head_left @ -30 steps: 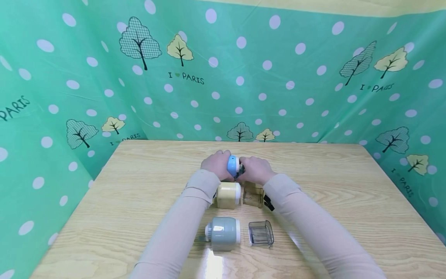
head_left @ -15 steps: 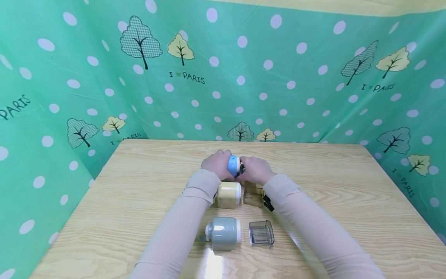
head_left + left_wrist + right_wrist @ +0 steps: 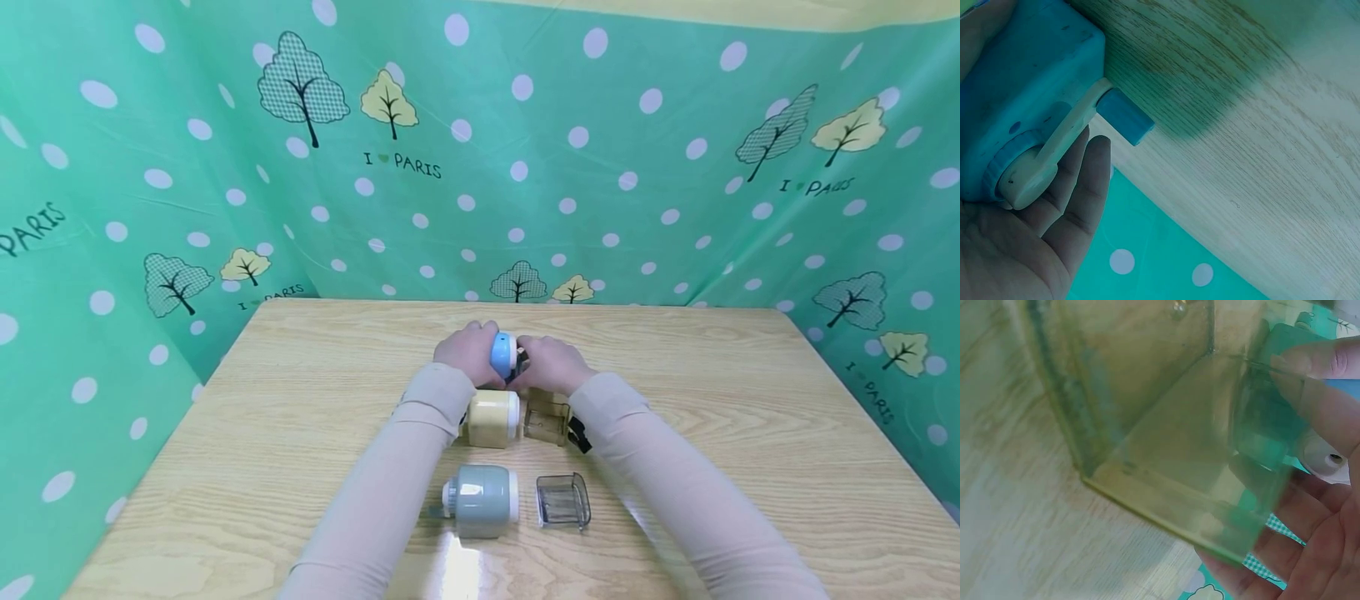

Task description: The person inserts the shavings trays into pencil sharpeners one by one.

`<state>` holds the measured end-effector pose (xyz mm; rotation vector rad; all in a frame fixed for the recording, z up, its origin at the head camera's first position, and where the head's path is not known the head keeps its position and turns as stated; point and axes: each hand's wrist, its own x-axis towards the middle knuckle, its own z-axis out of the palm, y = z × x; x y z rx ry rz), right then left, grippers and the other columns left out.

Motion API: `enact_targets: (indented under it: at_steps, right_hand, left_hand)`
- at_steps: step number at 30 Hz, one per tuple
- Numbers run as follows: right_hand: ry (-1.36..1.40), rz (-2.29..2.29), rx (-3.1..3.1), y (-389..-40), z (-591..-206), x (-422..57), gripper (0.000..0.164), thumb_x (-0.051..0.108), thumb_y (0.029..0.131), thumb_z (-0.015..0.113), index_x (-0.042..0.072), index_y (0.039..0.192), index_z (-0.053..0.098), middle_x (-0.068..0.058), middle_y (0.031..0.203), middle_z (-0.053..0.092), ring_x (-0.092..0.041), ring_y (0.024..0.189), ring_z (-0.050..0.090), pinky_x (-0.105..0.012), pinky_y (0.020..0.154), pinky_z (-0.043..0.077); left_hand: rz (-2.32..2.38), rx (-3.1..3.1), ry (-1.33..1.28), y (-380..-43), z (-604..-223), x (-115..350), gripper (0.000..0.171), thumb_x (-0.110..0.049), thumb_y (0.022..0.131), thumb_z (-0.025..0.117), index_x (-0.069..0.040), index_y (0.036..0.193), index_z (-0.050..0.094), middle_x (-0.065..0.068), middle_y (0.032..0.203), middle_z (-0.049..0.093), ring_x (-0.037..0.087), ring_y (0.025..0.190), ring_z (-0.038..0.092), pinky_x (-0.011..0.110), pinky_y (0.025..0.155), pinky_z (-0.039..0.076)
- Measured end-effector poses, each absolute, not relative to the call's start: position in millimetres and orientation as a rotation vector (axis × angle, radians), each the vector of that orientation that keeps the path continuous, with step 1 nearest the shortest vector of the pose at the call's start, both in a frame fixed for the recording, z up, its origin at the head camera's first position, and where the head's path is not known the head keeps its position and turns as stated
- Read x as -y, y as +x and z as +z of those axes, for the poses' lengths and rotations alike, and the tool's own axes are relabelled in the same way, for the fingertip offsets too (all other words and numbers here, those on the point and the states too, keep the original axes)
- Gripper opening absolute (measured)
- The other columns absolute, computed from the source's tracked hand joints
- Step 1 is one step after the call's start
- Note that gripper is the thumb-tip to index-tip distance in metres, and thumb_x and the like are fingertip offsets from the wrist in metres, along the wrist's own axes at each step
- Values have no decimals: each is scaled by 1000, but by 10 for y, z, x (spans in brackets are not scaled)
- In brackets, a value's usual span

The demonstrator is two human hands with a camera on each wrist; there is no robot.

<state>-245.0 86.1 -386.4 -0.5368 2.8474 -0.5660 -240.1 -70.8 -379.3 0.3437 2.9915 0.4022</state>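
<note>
Near the far middle of the table, my left hand [image 3: 465,353] grips a blue crank pencil sharpener [image 3: 502,355] with a white front. In the left wrist view its pale crank [image 3: 1066,137] with a blue knob [image 3: 1125,117] lies between palm and fingers. My right hand [image 3: 553,365] is at the white front, thumb and fingers pinching a dark see-through piece [image 3: 521,363] that looks like the shavings drawer; the fingers hide most of it. In the right wrist view an amber clear drawer [image 3: 1166,437] fills the foreground, in front of the right hand [image 3: 1316,531].
Nearer me lie a yellow sharpener [image 3: 491,418], partly covered by the left cuff, and its amber drawer [image 3: 546,423] by the right wrist. Closer still are a grey-blue sharpener [image 3: 483,500] and a grey clear drawer [image 3: 562,502]. A green dotted curtain [image 3: 570,183] hangs behind the table.
</note>
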Motion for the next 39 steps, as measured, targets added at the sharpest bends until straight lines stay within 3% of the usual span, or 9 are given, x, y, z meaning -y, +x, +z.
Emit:
enact_targets:
  at_steps: [10, 19, 39]
  right_hand:
    - [-528, -592, -2829, -2445, -3868, -859, 63, 29, 73, 85, 4, 127, 66, -11, 120, 72, -28, 103, 67, -46, 89, 54]
    - [-521, -579, -2821, -2454, -3871, -841, 50, 22, 73, 84, 4, 118, 69, -12, 121, 72, -30, 106, 66, -46, 92, 53]
    - [-507, -643, -2826, -2456, -3871, -844, 51, 20, 71, 86, 3, 117, 72, -10, 118, 74, -29, 109, 66, -45, 97, 51]
  left_hand:
    - [407, -2994, 339, -2416, -3814, 707, 79, -38, 63, 90, -12, 129, 57, 9, 111, 62, 25, 90, 64, 42, 75, 56]
    - [411, -2989, 330, -2405, -3800, 701, 81, -39, 63, 90, -11, 131, 56, 10, 113, 62, 25, 91, 64, 42, 77, 57]
    - [411, -2983, 331, -2412, -3808, 703, 80, -38, 65, 90, -12, 133, 56, 10, 113, 61, 25, 90, 63, 42, 76, 57]
